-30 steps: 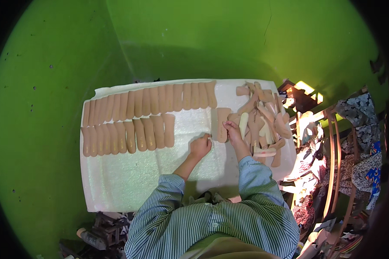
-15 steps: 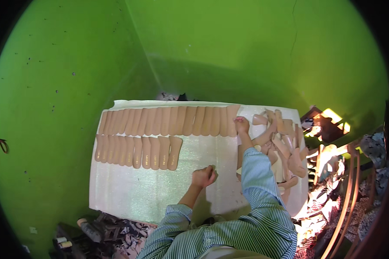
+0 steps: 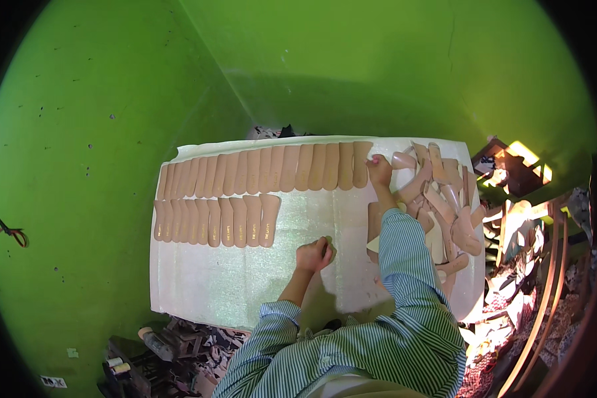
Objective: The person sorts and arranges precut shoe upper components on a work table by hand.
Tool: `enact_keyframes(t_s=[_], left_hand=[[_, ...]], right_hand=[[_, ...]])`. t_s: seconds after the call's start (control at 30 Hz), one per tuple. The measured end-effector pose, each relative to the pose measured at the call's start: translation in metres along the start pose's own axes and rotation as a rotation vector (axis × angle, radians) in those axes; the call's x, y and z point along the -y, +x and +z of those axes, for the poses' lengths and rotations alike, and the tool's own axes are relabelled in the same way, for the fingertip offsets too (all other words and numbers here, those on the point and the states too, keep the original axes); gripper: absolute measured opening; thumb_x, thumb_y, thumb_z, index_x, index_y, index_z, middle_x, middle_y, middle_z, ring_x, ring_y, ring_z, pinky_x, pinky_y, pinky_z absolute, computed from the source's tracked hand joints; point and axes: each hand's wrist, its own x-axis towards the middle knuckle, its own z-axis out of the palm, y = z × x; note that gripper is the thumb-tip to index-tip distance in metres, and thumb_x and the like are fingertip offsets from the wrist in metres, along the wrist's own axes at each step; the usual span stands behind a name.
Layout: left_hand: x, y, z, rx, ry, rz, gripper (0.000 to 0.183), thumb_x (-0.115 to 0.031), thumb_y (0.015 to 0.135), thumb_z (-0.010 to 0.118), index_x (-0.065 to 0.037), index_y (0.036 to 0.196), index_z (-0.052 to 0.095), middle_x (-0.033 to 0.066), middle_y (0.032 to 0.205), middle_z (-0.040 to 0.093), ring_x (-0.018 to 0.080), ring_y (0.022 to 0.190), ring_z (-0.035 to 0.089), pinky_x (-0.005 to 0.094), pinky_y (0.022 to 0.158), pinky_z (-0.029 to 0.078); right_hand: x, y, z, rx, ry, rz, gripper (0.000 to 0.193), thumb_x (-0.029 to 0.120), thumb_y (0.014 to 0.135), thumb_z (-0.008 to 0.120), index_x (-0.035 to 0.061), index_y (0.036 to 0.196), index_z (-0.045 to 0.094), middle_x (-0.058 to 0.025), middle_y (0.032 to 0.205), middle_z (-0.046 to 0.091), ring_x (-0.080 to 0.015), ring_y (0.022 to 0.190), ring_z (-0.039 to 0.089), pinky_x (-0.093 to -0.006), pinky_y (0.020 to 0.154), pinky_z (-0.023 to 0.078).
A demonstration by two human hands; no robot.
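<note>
Tan insoles overlap in two rows on a white-covered table (image 3: pixel 239 292). The far row (image 3: pixel 252 169) is longer; the near row (image 3: pixel 235 222) stops left of the middle, its pieces bearing gold print. My right hand (image 3: pixel 380 171) is closed, fingertips together, just right of the last insole (image 3: pixel 362 164) in the far row. Whatever those fingers may hold is hidden. My left hand (image 3: pixel 314 255), curled closed above the white cover, is nearest the right end of the near row. Its contents, if any, cannot be made out.
A loose heap of tan insoles (image 3: pixel 438 199) covers the table's right side, beside my right forearm. Green walls (image 3: pixel 312 99) rise behind and to the left. Scraps (image 3: pixel 202 351) and thread spools (image 3: pixel 118 365) lie below the front left edge; curved rods (image 3: pixel 544 298) stand at right.
The whole view has shifted slightly. My right hand has come off the edge of the far row's last insole and is now just right of it. My left hand stays curled in much the same place.
</note>
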Motion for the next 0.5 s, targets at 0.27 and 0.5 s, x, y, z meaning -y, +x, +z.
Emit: enact_keyframes(t_s=[0.27, 0.5], left_hand=[[0.005, -0.004, -0.001, 0.038, 0.062, -0.036, 0.015, -0.027, 0.072, 0.050, -0.012, 0.073, 0.050, 0.0066, 0.059, 0.057, 0.0247, 0.050, 0.056, 0.0364, 0.046, 0.045], [0.002, -0.004, -0.001, 0.044, 0.090, 0.011, 0.016, -0.027, 0.072, 0.050, -0.011, 0.074, 0.049, 0.0082, 0.061, 0.058, 0.0249, 0.051, 0.057, 0.0362, 0.046, 0.045]], right_hand=[[0.010, -0.029, -0.107, -0.169, -0.869, -0.257, 0.045, 0.022, 0.066, 0.061, 0.0132, 0.108, 0.048, -0.0148, 0.113, 0.042, -0.0304, 0.109, 0.036, -0.0418, 0.089, 0.030], [-0.001, -0.053, -0.168, -0.071, -0.772, 0.086, 0.040, 0.018, 0.070, 0.057, 0.0097, 0.107, 0.047, -0.0166, 0.115, 0.043, -0.0304, 0.108, 0.040, -0.0415, 0.087, 0.033]])
